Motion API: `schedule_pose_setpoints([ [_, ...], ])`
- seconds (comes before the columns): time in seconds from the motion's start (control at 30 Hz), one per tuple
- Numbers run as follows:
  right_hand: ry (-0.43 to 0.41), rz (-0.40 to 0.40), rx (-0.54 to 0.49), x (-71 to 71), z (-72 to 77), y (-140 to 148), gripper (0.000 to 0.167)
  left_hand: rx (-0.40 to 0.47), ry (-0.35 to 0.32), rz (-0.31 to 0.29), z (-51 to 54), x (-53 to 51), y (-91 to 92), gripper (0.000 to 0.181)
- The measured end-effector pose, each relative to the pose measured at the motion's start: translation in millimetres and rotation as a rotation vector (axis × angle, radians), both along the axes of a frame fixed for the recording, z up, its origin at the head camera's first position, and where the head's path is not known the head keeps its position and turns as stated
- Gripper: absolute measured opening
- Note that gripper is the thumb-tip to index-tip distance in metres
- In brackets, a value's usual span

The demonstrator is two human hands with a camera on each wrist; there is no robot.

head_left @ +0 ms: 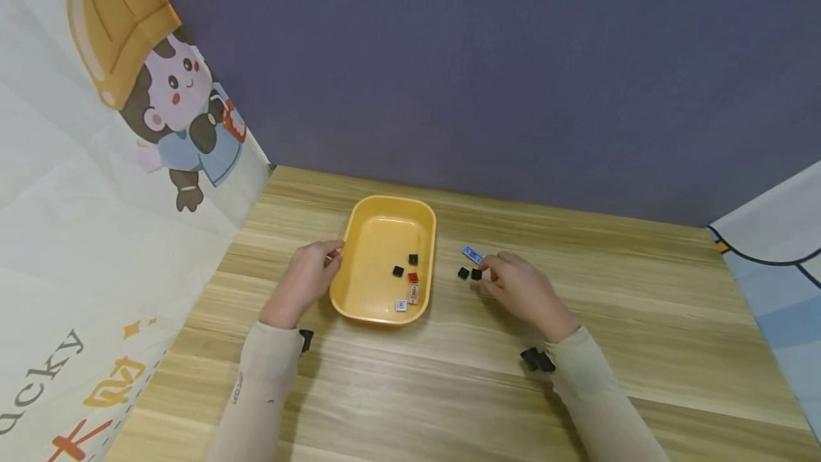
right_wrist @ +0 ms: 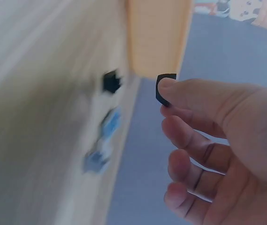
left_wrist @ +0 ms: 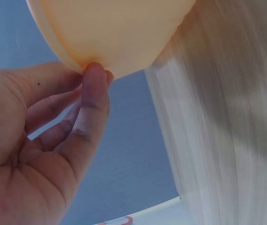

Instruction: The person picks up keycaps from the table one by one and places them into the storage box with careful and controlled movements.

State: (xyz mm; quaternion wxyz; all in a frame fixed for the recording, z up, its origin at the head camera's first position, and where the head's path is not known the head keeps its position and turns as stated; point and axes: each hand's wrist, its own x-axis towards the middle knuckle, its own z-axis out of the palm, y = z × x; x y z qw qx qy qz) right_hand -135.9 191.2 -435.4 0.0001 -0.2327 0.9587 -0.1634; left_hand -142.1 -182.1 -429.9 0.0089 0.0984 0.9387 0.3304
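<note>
In the left wrist view my left hand pinches the rim of a yellow tray between thumb and finger. To the tray's right, my right hand pinches a small black piece between thumb and forefinger, above the tabletop. Another black piece lies just left of it, with a blue piece behind. Inside the tray are two black pieces, a red one, a long pale one and a white one.
Dark objects lie beside my right sleeve, and another dark object is beside my left wrist. The wooden table meets a dark blue panel at the back. A printed cloth hangs at the left.
</note>
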Motion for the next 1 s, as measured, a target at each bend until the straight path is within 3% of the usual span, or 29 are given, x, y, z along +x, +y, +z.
schedule_pose_setpoints([
  [0.23,0.075,0.075,-0.001,-3.7,21.2,-48,0.023,0.002,-0.007,0.003,0.9,0.1,-1.1,0.032],
  [0.53,0.092,0.248,-0.025,-3.5,28.5,-110,0.021,0.006,-0.014,0.003,1.0,0.1,-0.8,0.033],
  [1.0,0.064,0.263,-0.021,-2.5,26.9,-127,0.022,0.009,0.0,0.006,-1.1,-1.0,0.2,0.032],
])
